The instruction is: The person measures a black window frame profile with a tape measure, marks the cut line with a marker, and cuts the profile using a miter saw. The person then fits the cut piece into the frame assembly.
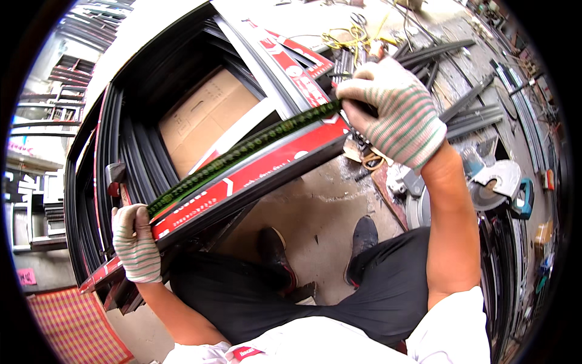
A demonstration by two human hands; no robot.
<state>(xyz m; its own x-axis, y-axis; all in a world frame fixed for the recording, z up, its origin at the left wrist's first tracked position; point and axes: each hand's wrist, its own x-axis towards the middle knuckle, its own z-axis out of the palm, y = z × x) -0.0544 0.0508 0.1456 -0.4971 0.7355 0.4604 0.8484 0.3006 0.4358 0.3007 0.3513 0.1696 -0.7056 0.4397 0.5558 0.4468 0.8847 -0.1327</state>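
A dark tape measure blade (245, 150) with green-yellow marks is stretched along the near rail of a stack of black frames (291, 159), which has red and white film on it. My left hand (137, 244), in a striped knit glove, pinches the blade's lower-left end at the frame corner. At the opposite corner my right hand (397, 112), gloved alike, is closed around the blade's other end. Its fingers mostly hide the tape's case. Inside the frames, a brown cardboard sheet (209, 115) lies below the blade.
A mitre saw (485, 185) stands on the floor to my right, with dark metal profiles (476, 124) beyond it. A yellow cord (348, 37) lies at the far side. A checked cloth (79, 324) is at the lower left. My shoes (364, 233) are below the frames.
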